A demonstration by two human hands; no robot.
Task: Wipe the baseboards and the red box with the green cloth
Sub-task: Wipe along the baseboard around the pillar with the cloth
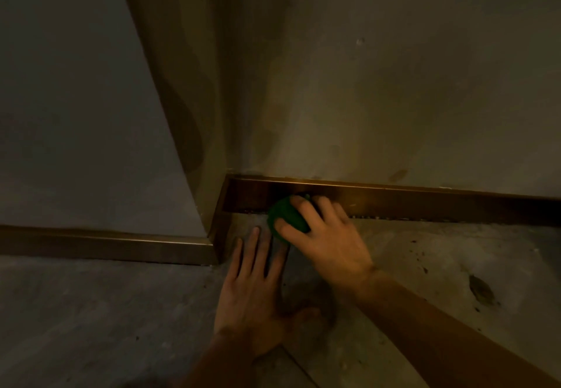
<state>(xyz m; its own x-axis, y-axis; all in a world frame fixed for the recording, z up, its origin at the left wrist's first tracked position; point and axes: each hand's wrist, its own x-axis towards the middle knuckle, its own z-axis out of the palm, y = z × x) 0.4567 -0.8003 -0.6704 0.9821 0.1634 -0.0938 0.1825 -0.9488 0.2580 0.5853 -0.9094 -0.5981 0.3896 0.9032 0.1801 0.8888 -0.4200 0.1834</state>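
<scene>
Dim corner of a room, seen from above, looking down at two bare hands on a concrete floor (425, 266). Right hand (328, 235) closed over a bunched green cloth (285, 214), fingers (303, 208) curled across its top and thumb tucked at its near side, pressing it against the brown wooden baseboard (394, 202) close to the inner corner where that board meets a projecting wall column (194, 114). Left hand (252, 296) flat on the floor just beside the cloth, fingers spread and straight, holding nothing, apparently bracing. Second stretch of baseboard (106, 243) along the left wall, beyond the column. Dark specks and a stain on the floor to the right. No red box in view. Cloth likely soft, light and easily squashed; best gripped as a wad under the palm, kept pressed flat to the board's face and top edge while sliding along.
</scene>
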